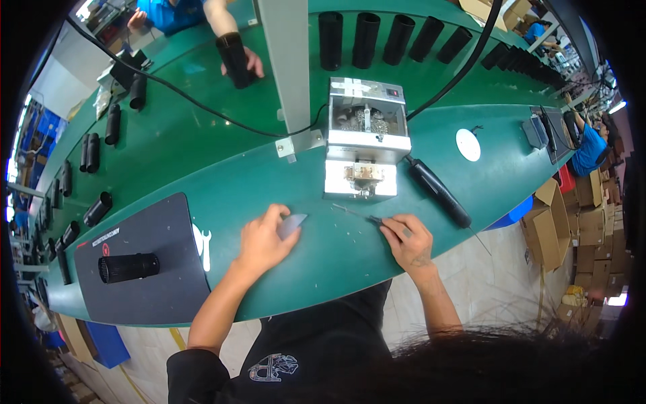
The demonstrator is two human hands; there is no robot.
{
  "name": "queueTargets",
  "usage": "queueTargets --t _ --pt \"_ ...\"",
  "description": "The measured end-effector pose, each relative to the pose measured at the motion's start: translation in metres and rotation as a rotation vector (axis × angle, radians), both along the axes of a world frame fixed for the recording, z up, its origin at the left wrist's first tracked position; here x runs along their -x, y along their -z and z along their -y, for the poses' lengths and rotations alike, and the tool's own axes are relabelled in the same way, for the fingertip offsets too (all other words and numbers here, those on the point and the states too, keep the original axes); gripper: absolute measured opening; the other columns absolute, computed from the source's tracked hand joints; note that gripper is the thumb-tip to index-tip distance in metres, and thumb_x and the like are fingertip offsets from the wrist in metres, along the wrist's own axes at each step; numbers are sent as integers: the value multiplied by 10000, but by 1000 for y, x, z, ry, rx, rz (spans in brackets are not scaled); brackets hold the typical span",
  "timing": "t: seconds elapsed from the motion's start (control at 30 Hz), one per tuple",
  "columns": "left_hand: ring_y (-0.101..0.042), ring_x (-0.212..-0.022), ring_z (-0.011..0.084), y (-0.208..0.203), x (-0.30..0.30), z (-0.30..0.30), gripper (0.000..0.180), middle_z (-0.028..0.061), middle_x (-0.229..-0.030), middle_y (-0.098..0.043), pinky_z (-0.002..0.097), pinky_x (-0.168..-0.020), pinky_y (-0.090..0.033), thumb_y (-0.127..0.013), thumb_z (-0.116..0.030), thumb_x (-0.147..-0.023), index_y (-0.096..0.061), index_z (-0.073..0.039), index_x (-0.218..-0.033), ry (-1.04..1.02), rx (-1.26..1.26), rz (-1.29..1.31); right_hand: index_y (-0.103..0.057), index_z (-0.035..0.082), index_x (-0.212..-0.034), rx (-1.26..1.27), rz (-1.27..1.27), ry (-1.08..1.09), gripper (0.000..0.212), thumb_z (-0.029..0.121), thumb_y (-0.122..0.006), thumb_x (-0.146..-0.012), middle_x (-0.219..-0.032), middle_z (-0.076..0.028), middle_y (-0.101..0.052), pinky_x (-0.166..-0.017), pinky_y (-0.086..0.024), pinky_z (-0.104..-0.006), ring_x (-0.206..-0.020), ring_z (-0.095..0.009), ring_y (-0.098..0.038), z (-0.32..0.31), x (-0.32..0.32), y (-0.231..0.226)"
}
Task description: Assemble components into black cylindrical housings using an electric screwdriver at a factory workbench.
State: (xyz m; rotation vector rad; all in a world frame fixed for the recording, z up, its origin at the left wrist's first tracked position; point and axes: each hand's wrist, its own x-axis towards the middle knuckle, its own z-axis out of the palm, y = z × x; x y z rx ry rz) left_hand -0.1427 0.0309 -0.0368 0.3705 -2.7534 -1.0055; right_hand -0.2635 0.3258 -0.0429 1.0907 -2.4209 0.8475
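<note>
My left hand [264, 241] is closed round a grey, pointed flat piece [291, 224] just above the green bench; I cannot make out its kind. On the right, my right hand [408, 241] pinches the dark end of a thin tool with a slim metal shaft [356, 214], which looks like a small screwdriver. Its tip points left, toward the front of a silver screw feeder [367, 145] with a see-through window and loose screws inside. Beside the feeder lies a black electric screwdriver [439, 192]. Small pale bits are scattered between my hands.
A dark mat [145, 296] at left bears a black perforated cylinder [128, 267], with a wrench [206, 250] by its edge. Behind, black tubes [367, 40] stand along a green conveyor. A metal post [282, 67] rises there. A co-worker's hand [253, 64] holds another tube.
</note>
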Motion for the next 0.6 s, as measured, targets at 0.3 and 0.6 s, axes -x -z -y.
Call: queueTargets --t 0.3,0.6 --pt "-672 -695 297 8 4 0 315 90 -831 -680 420 -623 -535 -813 -209 -792 -663 -92 -1042 22 112 -71 -750 132 -954 -100 6 -92 183 111 -817 -785 -922 1 -652 -606 -552 -337 -756 -202 -662 -3 2 -9" --pt "-654 -873 275 6 25 -19 287 56 -978 -686 390 -707 -551 -809 -164 -756 -692 -92 -1009 80 262 -187 -748 70 -938 -40 45 -68 217 37 -837 -743 -902 -59 -680 -632 -551 -336 -751 -242 -674 -8 -12 -20"
